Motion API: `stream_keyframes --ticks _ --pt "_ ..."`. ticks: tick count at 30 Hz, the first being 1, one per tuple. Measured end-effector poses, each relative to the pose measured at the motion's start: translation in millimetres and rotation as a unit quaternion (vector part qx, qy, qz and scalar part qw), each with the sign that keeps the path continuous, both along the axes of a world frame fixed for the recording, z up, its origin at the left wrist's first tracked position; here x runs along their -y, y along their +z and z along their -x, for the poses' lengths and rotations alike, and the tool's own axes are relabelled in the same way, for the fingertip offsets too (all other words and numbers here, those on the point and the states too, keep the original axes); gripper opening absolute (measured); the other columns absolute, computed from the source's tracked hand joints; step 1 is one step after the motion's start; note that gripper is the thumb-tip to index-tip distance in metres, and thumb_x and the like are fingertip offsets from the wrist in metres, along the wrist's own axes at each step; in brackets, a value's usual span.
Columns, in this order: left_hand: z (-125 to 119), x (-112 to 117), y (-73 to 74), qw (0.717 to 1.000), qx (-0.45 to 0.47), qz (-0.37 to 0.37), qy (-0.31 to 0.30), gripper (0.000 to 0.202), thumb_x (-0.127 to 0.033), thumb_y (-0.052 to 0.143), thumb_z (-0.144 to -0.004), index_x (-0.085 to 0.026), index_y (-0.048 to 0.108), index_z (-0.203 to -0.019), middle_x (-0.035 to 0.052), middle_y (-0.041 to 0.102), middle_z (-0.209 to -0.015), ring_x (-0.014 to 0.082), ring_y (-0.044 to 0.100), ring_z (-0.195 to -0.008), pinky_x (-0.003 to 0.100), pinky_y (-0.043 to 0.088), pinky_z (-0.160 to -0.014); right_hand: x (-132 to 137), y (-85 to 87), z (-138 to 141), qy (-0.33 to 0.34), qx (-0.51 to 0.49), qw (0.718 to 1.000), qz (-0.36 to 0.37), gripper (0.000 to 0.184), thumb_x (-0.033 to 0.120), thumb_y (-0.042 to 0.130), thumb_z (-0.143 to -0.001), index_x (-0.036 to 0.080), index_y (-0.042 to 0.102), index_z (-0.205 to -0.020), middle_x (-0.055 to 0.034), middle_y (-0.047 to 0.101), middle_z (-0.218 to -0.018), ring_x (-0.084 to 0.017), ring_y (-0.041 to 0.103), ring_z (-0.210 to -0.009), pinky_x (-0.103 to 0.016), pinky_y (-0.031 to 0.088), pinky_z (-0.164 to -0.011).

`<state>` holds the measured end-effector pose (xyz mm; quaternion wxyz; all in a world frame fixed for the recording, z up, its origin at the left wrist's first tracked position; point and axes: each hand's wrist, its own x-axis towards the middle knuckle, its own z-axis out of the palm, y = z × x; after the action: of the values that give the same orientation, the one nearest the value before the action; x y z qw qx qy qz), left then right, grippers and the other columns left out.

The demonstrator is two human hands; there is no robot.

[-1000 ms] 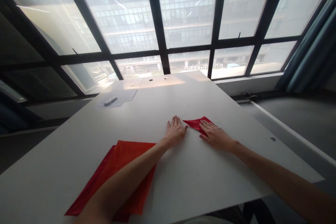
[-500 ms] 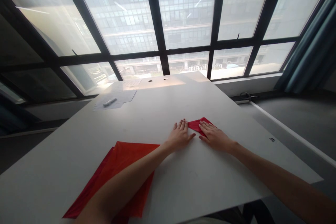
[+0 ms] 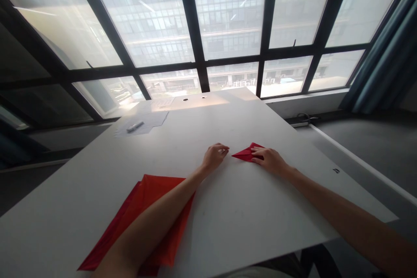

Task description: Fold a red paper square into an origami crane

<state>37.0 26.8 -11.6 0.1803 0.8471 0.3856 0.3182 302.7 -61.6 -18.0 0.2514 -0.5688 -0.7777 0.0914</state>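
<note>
A small piece of folded red paper [image 3: 243, 154] lies on the white table, its narrow point facing left. On its right end is my right hand [image 3: 270, 160], fingers bent over the paper and thumb at its near edge. Just left of the paper's point, my left hand [image 3: 215, 156] is raised slightly with its fingers curled in together. It does not touch the paper, and nothing shows in it. Larger sheets of red and orange thin paper [image 3: 163, 189] lie under my left forearm, which partly covers them.
The white table [image 3: 234, 213] reaches toward large windows. White papers [image 3: 156, 118] with a pale marker-like stick [image 3: 135, 127] lie at the far left. A small dark mark [image 3: 336, 170] is near the right edge. A blue curtain [image 3: 374, 65] hangs at the right.
My left hand has lifted off the table beside the folded paper, moved slightly left and curled its fingers. My right hand's flat fingers have bent, and more of the paper shows.
</note>
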Motion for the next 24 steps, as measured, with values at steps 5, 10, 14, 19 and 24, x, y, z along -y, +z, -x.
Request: stream_keyframes --ticks 5,10,14,19,24 --pt "-6 13 6.9 0.990 -0.021 -0.076 -0.120 0.028 -0.024 0.052 -0.096 -0.028 0.070 -0.116 0.0044 0.070 -0.113 0.0197 0.061 -0.105 0.034 0.047 -0.096 0 3.9 -2 0.030 -0.001 1.000 -0.002 0.029 0.034 0.058 -0.092 0.027 0.072 -0.118 -0.0023 0.065 -0.132 -0.025 0.056 -0.127 -0.038 0.044 -0.107" --pt "-6 12 5.9 0.975 -0.096 -0.067 -0.190 0.025 -0.021 0.055 -0.093 -0.030 0.075 -0.106 0.0028 0.072 -0.109 0.0205 0.061 -0.106 0.035 0.046 -0.097 -3 2.9 -5 0.050 0.003 0.999 0.000 0.028 0.031 0.059 -0.091 0.030 0.073 -0.116 -0.0005 0.065 -0.132 -0.025 0.056 -0.127 -0.039 0.044 -0.107" --pt "-5 1 0.4 0.982 -0.065 -0.014 -0.179 0.027 -0.015 0.056 -0.087 -0.027 0.077 -0.100 0.0035 0.073 -0.106 0.0213 0.061 -0.104 0.035 0.045 -0.098 -4 0.9 -6 0.047 0.000 0.999 -0.004 0.027 0.030 0.060 -0.090 0.030 0.074 -0.113 -0.0006 0.066 -0.130 -0.025 0.057 -0.126 -0.038 0.044 -0.107" --pt "-4 -3 -1.1 0.982 -0.053 0.025 -0.181 0.030 -0.009 0.060 -0.079 -0.027 0.079 -0.094 0.0027 0.072 -0.107 0.0216 0.061 -0.105 0.035 0.042 -0.101 -3 0.5 -6 0.041 -0.004 0.999 -0.004 0.027 0.029 0.060 -0.089 0.030 0.074 -0.112 -0.0009 0.066 -0.130 -0.025 0.058 -0.125 -0.039 0.044 -0.107" --pt "-6 3 -2.6 0.989 -0.061 0.008 -0.134 0.014 -0.026 0.069 -0.082 -0.029 0.079 -0.091 0.0027 0.072 -0.101 0.0203 0.062 -0.098 0.034 0.044 -0.096 -2 2.8 -5 0.036 -0.004 0.999 0.001 0.027 0.030 0.060 -0.089 0.029 0.074 -0.112 -0.0014 0.066 -0.129 -0.026 0.057 -0.125 -0.039 0.044 -0.106"
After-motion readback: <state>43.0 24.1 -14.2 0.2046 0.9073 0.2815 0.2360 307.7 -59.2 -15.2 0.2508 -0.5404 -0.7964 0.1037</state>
